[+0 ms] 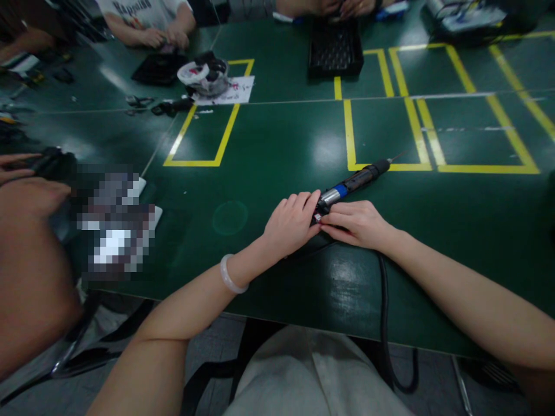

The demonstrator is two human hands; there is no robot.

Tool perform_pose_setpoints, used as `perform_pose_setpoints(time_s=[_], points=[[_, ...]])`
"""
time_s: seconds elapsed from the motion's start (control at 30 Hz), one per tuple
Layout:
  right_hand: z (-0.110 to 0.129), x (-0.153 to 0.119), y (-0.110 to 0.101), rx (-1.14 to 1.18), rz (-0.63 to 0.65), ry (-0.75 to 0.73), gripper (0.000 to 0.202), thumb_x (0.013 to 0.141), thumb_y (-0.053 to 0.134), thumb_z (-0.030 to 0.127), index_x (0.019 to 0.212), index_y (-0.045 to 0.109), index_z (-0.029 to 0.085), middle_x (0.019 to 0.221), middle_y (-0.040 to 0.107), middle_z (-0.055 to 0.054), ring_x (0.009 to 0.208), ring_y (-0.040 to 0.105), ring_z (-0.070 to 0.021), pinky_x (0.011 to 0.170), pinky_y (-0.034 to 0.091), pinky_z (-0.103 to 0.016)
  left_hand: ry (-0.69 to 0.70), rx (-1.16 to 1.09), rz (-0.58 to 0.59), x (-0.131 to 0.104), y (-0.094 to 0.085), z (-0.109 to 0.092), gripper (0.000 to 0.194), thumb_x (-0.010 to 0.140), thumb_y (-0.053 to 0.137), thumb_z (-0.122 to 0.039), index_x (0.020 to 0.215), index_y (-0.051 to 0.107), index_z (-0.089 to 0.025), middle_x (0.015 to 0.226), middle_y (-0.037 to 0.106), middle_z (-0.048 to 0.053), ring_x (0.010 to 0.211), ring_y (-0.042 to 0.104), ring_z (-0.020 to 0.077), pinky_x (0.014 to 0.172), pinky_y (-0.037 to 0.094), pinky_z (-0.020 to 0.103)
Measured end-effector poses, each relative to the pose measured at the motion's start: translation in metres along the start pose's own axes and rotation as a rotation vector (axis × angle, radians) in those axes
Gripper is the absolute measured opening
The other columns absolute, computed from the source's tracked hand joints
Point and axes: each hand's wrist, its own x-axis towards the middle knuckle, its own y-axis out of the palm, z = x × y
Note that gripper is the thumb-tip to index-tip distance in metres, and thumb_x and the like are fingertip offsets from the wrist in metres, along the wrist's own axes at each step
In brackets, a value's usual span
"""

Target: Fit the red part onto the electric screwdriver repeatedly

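My left hand [291, 221], with a pale bracelet [230, 275] on its wrist, curls its fingers round a small dark part [315, 218] that has a white and red spot. From the right, my right hand [358, 223] pinches at that same part, its fingertips meeting the left ones. Just beyond the hands, an electric screwdriver [355, 181] with a black grip, blue band and silver section points away to the right, its thin bit outward. Its rear end is hidden by my fingers, so I cannot tell whether they touch it.
A black cable [384, 312] hangs over the green table's [277, 144] front edge near my right forearm. Yellow tape marks rectangles [390, 167] on the top. Across stand a black tray [335, 55] and a bagged bundle [203, 78]. Co-workers' hands [167, 37] work opposite; another person's arm [30, 242] is close left.
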Motion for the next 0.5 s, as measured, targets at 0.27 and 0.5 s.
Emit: perform_pose_setpoints(time_s=[0.27,0.5], points=[[-0.012,-0.006,0.003,0.142,-0.099,0.193,0.019,0.098,0.055,0.024,0.083,0.063,0.018,0.068,0.063,0.001,0.057,0.054,-0.0111,0.060,0.040,-0.023,-0.052,-0.028,-0.021,0.002,0.002,0.004,0.061,0.102,0.061,-0.045,0.148,0.044,-0.008,0.133,0.057,0.018,0.110,0.056,0.0309,0.089,0.045,0.039],[-0.017,-0.007,0.004,0.162,-0.009,0.302,0.026,0.100,0.050,0.031,0.082,0.064,0.019,0.071,0.064,-0.001,0.061,0.056,-0.0115,0.061,0.039,-0.023,-0.220,0.010,-0.037,0.006,0.004,0.055,0.057,0.103,0.055,-0.038,0.150,0.043,-0.008,0.132,0.057,0.021,0.111,0.056,0.0348,0.092,0.047,0.043]])
